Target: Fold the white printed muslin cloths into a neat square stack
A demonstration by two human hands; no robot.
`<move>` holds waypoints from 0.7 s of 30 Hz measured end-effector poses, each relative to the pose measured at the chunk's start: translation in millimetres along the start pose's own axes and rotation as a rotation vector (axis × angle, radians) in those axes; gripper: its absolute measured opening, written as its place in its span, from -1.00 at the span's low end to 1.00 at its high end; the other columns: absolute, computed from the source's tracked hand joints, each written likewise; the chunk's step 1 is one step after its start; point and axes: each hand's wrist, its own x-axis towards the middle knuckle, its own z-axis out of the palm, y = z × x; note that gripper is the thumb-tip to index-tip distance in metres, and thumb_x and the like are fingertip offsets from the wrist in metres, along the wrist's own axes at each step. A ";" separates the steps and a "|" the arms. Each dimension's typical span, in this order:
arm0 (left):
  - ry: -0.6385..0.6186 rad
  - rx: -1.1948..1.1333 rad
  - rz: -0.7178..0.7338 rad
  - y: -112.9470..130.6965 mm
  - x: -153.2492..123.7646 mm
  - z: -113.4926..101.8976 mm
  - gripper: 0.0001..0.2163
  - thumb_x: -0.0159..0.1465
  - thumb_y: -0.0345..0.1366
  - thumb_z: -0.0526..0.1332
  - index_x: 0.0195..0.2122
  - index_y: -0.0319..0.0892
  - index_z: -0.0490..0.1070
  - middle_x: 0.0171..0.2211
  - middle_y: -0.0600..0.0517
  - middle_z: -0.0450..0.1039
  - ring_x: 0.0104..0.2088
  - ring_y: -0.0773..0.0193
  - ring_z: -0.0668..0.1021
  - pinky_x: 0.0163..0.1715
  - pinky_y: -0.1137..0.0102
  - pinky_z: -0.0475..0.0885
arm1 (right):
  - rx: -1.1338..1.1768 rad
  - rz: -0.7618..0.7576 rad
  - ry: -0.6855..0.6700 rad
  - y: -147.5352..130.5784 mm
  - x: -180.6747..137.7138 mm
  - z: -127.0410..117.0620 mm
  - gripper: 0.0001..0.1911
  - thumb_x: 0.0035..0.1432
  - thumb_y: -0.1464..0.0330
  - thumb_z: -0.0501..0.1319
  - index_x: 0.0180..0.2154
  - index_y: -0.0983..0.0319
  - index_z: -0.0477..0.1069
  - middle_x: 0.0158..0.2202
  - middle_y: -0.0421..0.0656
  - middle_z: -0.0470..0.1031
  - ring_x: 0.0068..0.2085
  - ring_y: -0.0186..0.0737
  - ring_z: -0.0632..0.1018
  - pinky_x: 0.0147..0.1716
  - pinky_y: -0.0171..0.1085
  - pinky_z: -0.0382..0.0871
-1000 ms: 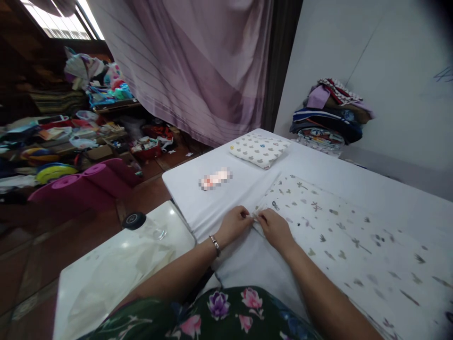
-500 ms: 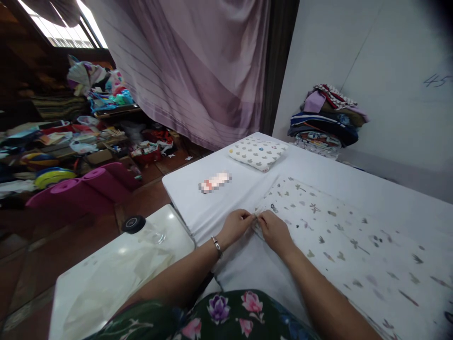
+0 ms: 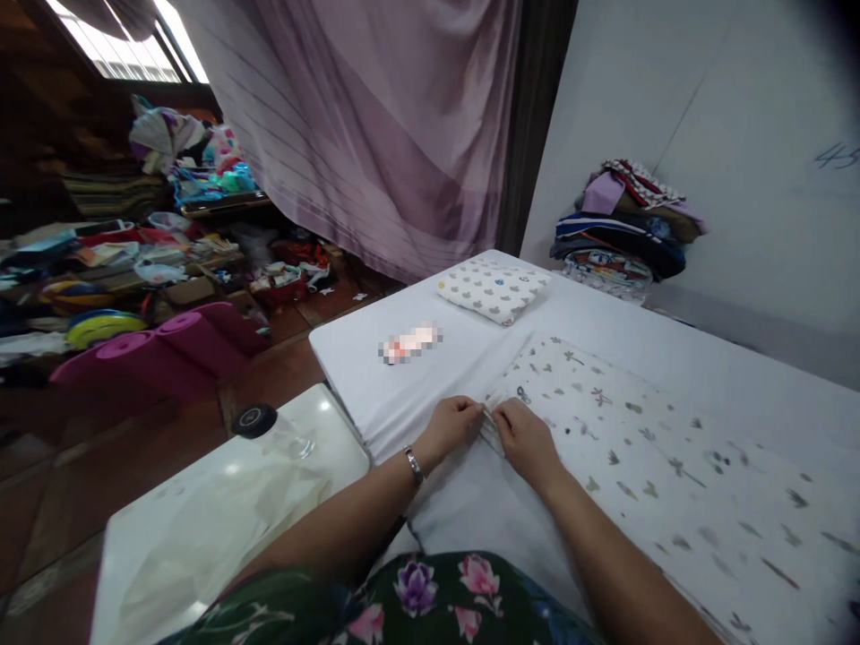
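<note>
White-covered table point(image 3: 403, 394) against pale wall; purple curtain point(image 3: 376, 134) behind. Cluttered floor at left with pink rolled mats point(image 3: 161, 345). Stack of folded clothes point(image 3: 624, 224) at far corner by wall. Folded dotted cloth point(image 3: 494, 287) at far table end. Clear bottle with black cap point(image 3: 269, 428) on white side surface at left.

Printed white fabric point(image 3: 658, 466) spread flat across table, stretching right. Left hand point(image 3: 451, 428) and right hand point(image 3: 528, 439) close together at its near-left corner, fingers curled, both pinching fabric edge between them.

Purple curtain point(image 3: 376, 134), white wall point(image 3: 726, 81), bright window point(image 3: 114, 49), reddish floor point(image 3: 121, 457), cluttered shelves point(image 3: 121, 242), stacked clothes point(image 3: 624, 224)
</note>
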 end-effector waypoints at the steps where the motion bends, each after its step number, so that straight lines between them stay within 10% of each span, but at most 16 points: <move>1: -0.001 -0.007 0.001 0.2 -0.3 0.4 -0.74 0.03 -0.12 0.17 -0.55 -0.25 0.41 -0.60 0.08 0.33 -0.54 0.39 0.31 -0.50 0.47 0.22 | -0.007 -0.002 -0.016 -1.2 -0.4 -0.2 -0.80 0.20 0.34 -0.02 -0.43 0.20 0.28 -0.41 -0.18 0.37 -0.34 -0.28 0.39 -0.39 -0.33 0.17; 21: 0.070 0.435 0.156 -7.0 -5.8 -10.9 -0.80 0.07 -0.18 0.15 -0.43 -0.19 0.44 -0.46 0.03 0.43 -0.44 0.30 0.41 -0.45 0.43 0.25 | -0.018 0.055 0.005 -6.1 -0.4 -1.1 -0.84 0.15 0.31 0.04 -0.32 0.20 0.35 -0.38 -0.17 0.43 -0.38 -0.27 0.42 -0.41 -0.32 0.19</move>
